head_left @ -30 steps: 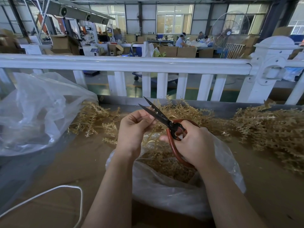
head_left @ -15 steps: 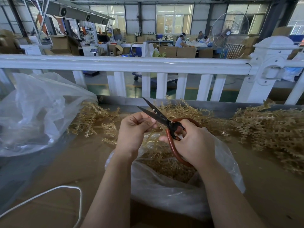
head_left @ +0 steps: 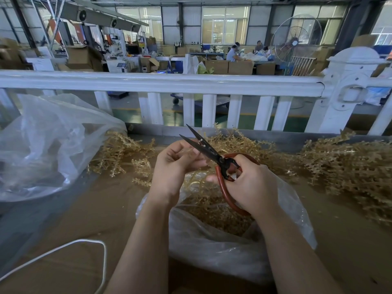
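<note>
Presently, right hand (head_left: 250,184) gripping red-handled black-bladed scissors (head_left: 209,150), blades parted, left hand (head_left: 176,166) pinching small golden plastic sprig (head_left: 189,150) at the blades, above clear plastic bag (head_left: 233,253).

1. Below the white railing (head_left: 161,83), two bare forearms, uncovered from the wrists for as far as they show, are slim at the wrist and broader nearer the camera.
2. The left hand (head_left: 174,164), under the railing's middle, is bare, with smooth skin and lightly creased knuckles.
3. The right hand (head_left: 250,185), lower and to the right of the railing's middle, is bare too — its back smooth and rounded.
</note>
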Available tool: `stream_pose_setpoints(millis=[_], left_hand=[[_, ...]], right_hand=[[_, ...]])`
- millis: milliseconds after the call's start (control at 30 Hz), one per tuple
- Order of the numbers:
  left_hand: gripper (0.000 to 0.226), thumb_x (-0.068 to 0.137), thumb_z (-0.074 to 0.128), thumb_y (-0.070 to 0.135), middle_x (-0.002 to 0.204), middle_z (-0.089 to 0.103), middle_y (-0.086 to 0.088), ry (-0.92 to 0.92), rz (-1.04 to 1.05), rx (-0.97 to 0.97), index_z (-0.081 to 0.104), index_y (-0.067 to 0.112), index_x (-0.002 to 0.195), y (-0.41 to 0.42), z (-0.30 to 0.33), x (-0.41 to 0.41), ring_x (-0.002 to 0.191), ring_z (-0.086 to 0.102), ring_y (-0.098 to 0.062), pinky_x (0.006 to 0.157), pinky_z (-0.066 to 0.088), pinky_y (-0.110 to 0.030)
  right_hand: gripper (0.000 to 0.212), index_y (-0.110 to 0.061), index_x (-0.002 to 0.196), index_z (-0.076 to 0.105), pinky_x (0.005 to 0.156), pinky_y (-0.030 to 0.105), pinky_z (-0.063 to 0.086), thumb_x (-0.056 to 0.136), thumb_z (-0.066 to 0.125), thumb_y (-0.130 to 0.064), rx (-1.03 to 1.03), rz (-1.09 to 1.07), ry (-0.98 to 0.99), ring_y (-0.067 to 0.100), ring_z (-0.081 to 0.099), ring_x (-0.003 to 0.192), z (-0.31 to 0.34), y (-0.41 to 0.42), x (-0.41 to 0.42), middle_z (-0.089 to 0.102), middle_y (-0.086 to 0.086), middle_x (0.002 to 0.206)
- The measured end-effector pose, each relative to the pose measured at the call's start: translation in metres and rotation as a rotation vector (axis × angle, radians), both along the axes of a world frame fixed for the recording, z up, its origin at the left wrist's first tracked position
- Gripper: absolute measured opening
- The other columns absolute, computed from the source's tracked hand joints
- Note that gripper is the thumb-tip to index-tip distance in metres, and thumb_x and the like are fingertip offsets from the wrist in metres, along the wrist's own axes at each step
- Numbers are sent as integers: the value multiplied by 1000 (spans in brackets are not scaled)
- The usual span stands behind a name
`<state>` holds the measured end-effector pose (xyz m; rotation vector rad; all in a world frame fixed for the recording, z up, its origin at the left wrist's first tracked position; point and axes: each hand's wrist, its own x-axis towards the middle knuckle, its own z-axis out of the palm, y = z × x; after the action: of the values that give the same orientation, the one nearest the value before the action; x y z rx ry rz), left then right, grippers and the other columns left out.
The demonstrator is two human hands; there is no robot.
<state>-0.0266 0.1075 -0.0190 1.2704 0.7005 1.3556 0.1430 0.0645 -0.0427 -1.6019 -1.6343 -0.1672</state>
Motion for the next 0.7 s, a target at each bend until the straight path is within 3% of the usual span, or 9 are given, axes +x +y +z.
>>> stream_pose_setpoints(millis=[100, 267, 433, 700], left_hand=[[11, 92, 60, -1, 82, 73, -16, 7, 17, -3, 66, 4, 84, -1, 0, 0, 74, 71, -22, 75, 58, -30], [13, 91, 60, -1, 88, 75, -16, 1, 11, -59, 65, 8, 82, -1, 2, 0, 75, 71, -22, 74, 58, -29], [6, 89, 62, -3, 91, 75, -19, -2, 37, -70, 66, 0, 92, -2, 4, 2, 76, 73, -25, 73, 59, -29], [20, 87, 58, -11, 91, 73, -23, 50, 64, -33, 67, 6, 85, -2, 3, 2, 82, 73, -34, 81, 61, -37]], right_hand=[[72, -27, 93, 69, 60, 21, 51, 65, 49, -90, -4, 6, 0, 4, 63, 65, -1, 0, 1, 72, -16, 80], [67, -28, 90, 72, 55, 6, 36, 67, 52, -88, 28, 13, 1, -1, 57, 60, 0, -3, -1, 70, -17, 75], [65, -30, 94, 72, 55, 3, 31, 68, 53, -87, 24, 26, -11, -1, 60, 62, 0, -3, -1, 71, -17, 74], [74, -30, 95, 71, 51, 1, 28, 66, 43, -91, 22, 20, -34, -4, 50, 58, 2, -3, -3, 65, -21, 71]])
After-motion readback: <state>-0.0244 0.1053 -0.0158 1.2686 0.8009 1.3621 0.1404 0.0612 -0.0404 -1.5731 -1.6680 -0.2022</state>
